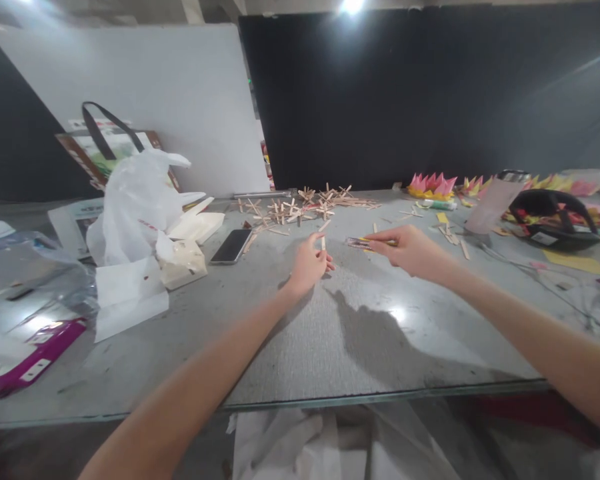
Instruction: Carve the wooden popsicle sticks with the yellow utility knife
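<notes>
1. Head view: the bench (pixel 280 360) spans both hands' reach.
2. Jug (pixel 35 283), near-left side; contents unclear.
3. White bag (pixel 135 200), towards the far-left corner; contents unclear.
4. Stick pile (pixel 325 200), along the far edge, beyond both hands.
5. Right hand (pixel 410 252): narrow pinch on a slim tool (pixel 359 243), pointing left.
6. Left hand (pixel 309 261): fingers part-curled, holding a stick (pixel 323 243).

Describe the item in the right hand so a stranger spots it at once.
Over the grey table, find the right hand, nearer the camera than the pile of wooden sticks. The slim item juts leftward from that hand; its yellow marking sets it apart from the plain, pale sticks.
</notes>
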Demonstrator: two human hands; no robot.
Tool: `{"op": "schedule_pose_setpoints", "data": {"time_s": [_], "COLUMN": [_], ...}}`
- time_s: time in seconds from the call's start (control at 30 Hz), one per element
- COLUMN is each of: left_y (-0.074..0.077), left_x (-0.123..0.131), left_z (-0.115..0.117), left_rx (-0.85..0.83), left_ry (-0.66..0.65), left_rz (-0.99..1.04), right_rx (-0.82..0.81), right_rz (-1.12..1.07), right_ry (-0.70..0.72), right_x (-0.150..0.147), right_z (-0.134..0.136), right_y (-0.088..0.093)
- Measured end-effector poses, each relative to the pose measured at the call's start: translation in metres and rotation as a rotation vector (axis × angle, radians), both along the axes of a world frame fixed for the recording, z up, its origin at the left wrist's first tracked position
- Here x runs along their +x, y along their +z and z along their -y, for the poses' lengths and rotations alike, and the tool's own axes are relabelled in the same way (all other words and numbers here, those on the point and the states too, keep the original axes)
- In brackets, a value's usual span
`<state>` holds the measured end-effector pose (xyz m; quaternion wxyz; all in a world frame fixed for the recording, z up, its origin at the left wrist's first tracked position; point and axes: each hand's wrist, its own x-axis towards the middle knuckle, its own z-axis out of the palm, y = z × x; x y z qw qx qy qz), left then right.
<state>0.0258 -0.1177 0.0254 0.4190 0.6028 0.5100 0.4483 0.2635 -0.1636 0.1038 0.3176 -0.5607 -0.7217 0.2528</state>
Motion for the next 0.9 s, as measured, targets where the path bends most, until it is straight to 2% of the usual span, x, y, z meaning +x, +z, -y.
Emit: {"op": "schedule_pose_setpoints", "data": {"time_s": [0.07,0.17,0.23,0.37,0.43,0.57,0.63,0.73,0.8,0.83,0.9], "left_y": [0.003,0.012,0.022,0.042,0.048,0.049,0.044,0.032,0.024,0.02,0.014], "left_x": [-0.006,-0.008,-0.005,0.006,0.009,0.001,-0.008,-0.021,-0.027,-0.028,-0.027], "left_z": [0.001,0.012,0.022,0.033,0.033,0.027,0.022,0.014,0.011,0.011,0.014], "left_rx": [-0.082,-0.198,-0.278,-0.473,-0.482,-0.493,-0.425,-0.036,0.17,0.217,0.212], "left_ry": [-0.048,-0.329,-0.427,-0.511,-0.539,-0.604,-0.589,-0.487,-0.514,-0.547,-0.517], "left_rz": [-0.023,-0.223,-0.4,-0.575,-0.672,-0.767,-0.784,-0.782,-0.776,-0.787,-0.864], "right_rx": [0.034,0.094,0.13,0.104,0.027,-0.021,-0.019,-0.034,-0.054,-0.07,-0.109], "right_rz": [-0.006,0.134,0.317,0.623,0.722,0.81,0.828,0.81,0.755,0.729,0.688], "right_ry": [0.033,0.145,0.191,0.333,0.384,0.517,0.564,0.609,0.671,0.694,0.695], "right_x": [0.014,0.032,0.038,0.034,0.029,0.02,0.017,0.013,0.009,0.007,0.002], "right_z": [0.005,0.013,0.013,0.007,0.004,-0.001,-0.006,-0.015,-0.021,-0.023,-0.026], "right_y": [0.019,0.046,0.056,0.055,0.05,0.042,0.04,0.037,0.034,0.033,0.031]}}
